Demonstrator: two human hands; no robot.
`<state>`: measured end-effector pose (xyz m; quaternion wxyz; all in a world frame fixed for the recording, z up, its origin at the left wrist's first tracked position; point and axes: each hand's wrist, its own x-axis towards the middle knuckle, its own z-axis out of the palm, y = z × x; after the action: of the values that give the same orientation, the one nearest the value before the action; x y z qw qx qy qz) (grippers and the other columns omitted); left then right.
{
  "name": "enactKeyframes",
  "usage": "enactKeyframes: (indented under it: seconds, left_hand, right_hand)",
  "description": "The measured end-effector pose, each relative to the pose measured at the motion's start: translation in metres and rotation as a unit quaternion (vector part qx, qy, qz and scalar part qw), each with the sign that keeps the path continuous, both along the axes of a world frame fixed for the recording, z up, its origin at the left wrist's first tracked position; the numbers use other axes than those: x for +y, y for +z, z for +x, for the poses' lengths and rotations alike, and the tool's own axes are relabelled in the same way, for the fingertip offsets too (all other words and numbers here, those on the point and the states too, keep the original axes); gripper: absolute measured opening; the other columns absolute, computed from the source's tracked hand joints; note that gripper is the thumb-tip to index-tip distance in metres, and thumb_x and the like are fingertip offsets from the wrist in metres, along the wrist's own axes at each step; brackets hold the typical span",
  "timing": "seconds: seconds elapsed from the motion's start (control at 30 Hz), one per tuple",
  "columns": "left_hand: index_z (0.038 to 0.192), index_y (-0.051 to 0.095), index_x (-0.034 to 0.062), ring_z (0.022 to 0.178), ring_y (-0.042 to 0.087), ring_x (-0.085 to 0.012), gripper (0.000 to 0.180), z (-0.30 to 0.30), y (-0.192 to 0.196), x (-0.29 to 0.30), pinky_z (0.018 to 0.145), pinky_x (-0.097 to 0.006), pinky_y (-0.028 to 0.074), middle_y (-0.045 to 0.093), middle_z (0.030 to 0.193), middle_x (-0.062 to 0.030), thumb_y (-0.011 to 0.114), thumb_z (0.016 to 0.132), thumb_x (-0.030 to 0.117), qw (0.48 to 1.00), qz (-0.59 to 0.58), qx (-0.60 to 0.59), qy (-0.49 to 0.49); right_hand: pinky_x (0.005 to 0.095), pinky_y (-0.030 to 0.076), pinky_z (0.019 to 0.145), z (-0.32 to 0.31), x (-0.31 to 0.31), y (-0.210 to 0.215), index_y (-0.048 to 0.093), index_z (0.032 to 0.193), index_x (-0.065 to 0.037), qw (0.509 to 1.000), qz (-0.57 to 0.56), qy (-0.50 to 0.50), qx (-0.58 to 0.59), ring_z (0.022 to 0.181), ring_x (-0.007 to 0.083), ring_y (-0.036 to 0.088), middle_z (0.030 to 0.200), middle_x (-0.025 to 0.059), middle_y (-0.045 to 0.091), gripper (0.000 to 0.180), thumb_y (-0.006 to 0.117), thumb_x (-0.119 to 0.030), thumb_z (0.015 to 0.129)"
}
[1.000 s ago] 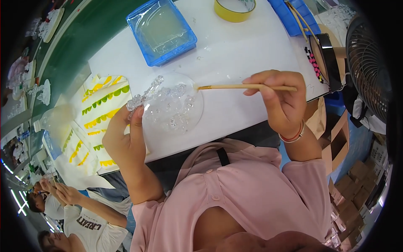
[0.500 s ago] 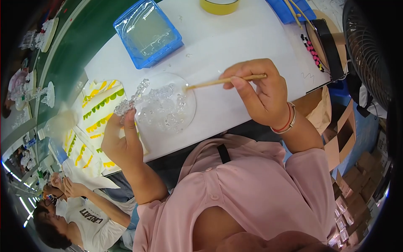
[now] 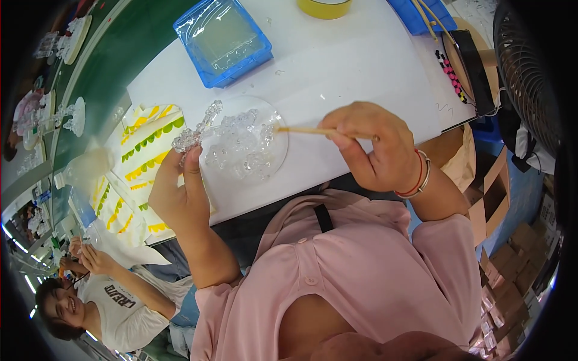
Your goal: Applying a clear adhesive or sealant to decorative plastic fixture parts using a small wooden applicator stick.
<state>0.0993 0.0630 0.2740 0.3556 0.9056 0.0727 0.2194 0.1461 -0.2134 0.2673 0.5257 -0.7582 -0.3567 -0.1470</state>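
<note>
My left hand pinches a clear beaded piece between thumb and fingertips, tilted up beside a round clear plate. Several clear, bubbly plastic pieces lie heaped on that plate. In my right hand is a thin wooden stick, held nearly level. Its tip points left, over the plate's right side; whether it touches anything there I cannot tell.
Beyond the plate stands a blue tray with clear film over pale contents. Yellow tape, a blue bin and a beaded strand lie farther off. Patterned cloth sits left; a fan is right. Another person works lower left.
My right hand has come lower and the stick lies more level. My left hand still grips the beaded piece. The view has shifted slightly, and the other person's head has turned.
</note>
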Motion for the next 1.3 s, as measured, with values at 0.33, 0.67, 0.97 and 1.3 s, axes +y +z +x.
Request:
enactKeyframes:
  seconds: [0.33,0.67,0.97,1.3]
  left_hand:
    - [0.092,0.067,-0.002,0.066,0.064,-0.0179,0.014,-0.014,0.011,-0.007,0.066,-0.027,0.049,0.07,0.079,-0.011,0.072,0.084,0.009,0.998,0.052,0.015,-0.02]
    - [0.101,0.066,-0.0017,0.07,0.063,-0.0192,0.022,-0.019,0.015,-0.007,0.072,-0.028,0.05,0.069,0.087,-0.0122,0.072,0.082,0.005,0.994,0.102,-0.013,-0.041]
    - [0.115,0.063,-0.0004,0.07,0.06,-0.0156,0.031,-0.013,0.016,-0.012,0.069,-0.026,0.048,0.066,0.087,-0.0103,0.067,0.085,0.004,0.996,0.082,-0.024,-0.03]
    - [0.116,0.062,-0.0006,0.068,0.057,-0.0134,0.029,-0.014,0.017,-0.01,0.067,-0.025,0.047,0.068,0.093,-0.0112,0.064,0.087,0.006,0.997,0.065,-0.019,-0.038]
  right_hand:
    - [0.0303,0.049,0.059,-0.009,-0.002,0.003,0.048,0.102,-0.003,1.0,-0.005,0.01,-0.002,0.065,0.0236,0.062,0.086,0.0181,0.066,0.023,0.058,0.008,0.085]
    - [0.0301,0.048,0.056,-0.007,0.002,0.002,0.048,0.101,-0.003,0.999,-0.006,0.016,-0.027,0.061,0.0227,0.059,0.086,0.0173,0.067,0.024,0.059,0.008,0.083]
    - [0.0302,0.046,0.052,-0.032,-0.001,0.002,0.048,0.104,-0.006,0.998,-0.005,0.069,0.011,0.059,0.0217,0.057,0.09,0.0134,0.067,0.028,0.058,0.006,0.08]
    - [0.0291,0.045,0.052,-0.03,0.008,-0.001,0.049,0.102,-0.005,0.998,0.021,0.063,0.008,0.058,0.0211,0.056,0.087,0.0133,0.067,0.028,0.059,0.007,0.08]
